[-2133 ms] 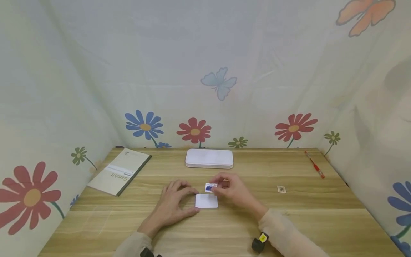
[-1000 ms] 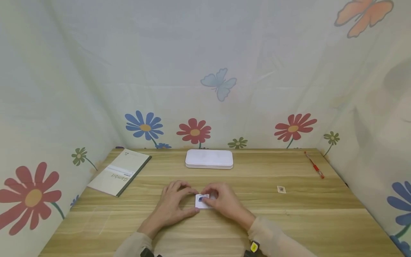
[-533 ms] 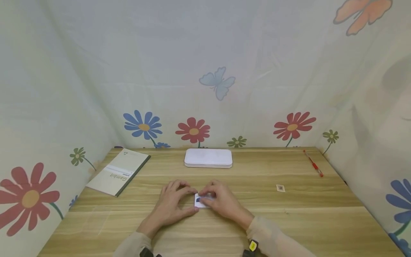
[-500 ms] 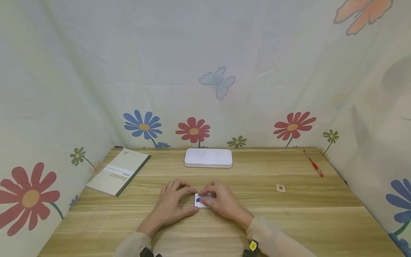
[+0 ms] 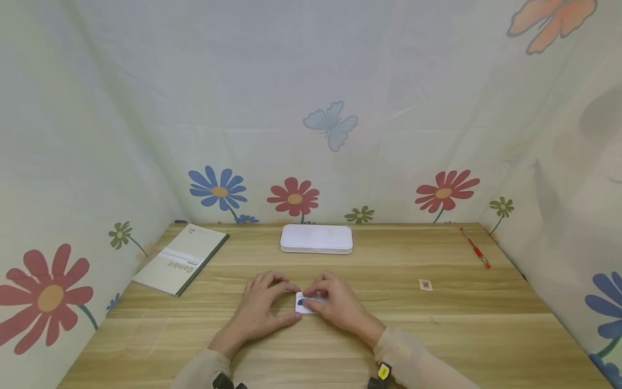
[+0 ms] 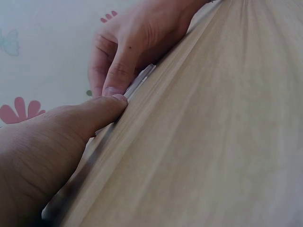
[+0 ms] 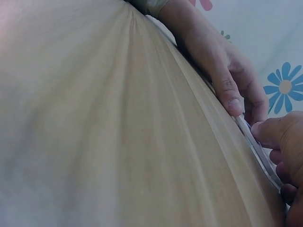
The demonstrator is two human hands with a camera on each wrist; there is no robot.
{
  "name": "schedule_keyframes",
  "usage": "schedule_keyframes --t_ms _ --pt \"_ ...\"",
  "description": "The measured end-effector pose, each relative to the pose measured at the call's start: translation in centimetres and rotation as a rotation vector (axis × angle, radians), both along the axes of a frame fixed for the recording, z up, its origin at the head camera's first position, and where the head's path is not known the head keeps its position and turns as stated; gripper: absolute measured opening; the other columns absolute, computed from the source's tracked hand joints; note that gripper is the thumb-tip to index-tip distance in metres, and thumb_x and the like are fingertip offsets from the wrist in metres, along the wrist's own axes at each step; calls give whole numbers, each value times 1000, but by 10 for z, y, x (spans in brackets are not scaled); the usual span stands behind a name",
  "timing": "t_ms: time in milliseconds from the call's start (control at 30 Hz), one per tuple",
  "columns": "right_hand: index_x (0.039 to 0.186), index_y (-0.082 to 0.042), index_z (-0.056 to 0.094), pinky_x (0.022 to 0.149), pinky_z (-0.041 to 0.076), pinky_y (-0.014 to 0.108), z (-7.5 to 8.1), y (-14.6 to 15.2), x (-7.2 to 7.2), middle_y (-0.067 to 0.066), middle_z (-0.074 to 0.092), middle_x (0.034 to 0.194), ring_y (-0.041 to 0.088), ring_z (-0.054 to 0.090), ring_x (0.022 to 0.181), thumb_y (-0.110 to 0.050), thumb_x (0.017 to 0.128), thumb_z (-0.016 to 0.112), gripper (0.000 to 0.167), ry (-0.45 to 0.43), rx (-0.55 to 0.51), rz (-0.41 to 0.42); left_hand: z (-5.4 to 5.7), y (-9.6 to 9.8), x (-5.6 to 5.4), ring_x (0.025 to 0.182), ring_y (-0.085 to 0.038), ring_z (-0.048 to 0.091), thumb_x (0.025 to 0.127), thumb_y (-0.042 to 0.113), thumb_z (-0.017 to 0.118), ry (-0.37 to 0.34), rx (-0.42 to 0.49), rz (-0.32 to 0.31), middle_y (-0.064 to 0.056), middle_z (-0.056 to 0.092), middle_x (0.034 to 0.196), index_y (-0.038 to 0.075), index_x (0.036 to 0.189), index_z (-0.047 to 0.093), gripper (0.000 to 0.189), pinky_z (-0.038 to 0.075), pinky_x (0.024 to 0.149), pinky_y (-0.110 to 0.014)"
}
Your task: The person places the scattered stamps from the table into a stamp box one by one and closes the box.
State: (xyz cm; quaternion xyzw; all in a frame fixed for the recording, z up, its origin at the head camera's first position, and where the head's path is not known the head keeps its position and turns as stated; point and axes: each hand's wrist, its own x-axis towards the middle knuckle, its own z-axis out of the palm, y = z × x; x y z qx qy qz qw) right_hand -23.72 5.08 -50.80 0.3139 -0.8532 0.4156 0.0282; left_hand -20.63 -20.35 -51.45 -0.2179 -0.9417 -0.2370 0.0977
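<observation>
A small white card (image 5: 306, 311) lies flat on the wooden table, low in front of me. My left hand (image 5: 259, 307) holds it at its left end, index fingertip on the far corner and thumb on the near one. Over the card, my right hand (image 5: 339, 306) pinches a small stamp with a blue picture (image 5: 301, 302), thumb and index finger on it. Right fingers hide much of the stamp and the card's right part. The left wrist view shows the card's thin edge (image 6: 142, 78) beneath both hands; the right wrist view shows the card (image 7: 258, 149) edge-on too.
Behind the hands stands a white flat case (image 5: 316, 239). A notebook (image 5: 182, 259) lies at the left, with a clear sheet (image 5: 147, 330) nearer. To the right are another small stamp (image 5: 425, 284) and a red pen (image 5: 475, 248). Flowered cloth surrounds the table.
My right hand has brought the stamp down and left from beyond the card onto its surface. Over the last half second both hands stay in place. The left hand has kept its hold.
</observation>
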Motion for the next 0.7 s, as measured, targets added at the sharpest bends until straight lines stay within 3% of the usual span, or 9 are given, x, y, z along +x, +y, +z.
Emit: schedule_keyframes --t_ms 433,700 --pt "109 -18 87 81 51 29 -1 1 1 -5 68 103 16 62 92 -25 97 90 14 3 -20 -30 1 0 1 142 -31 47 91 72 81 -9 -3 -2 1 58 144 40 134 76 55 33 117 -67" --pt "123 -15 82 83 54 34 15 9 -2 5 71 111 21 64 96 -25 100 86 25 -41 -131 -32 0 1 -1 143 -30 47 90 75 79 -16 -16 15 3 58 144 41 133 75 55 33 117 -67"
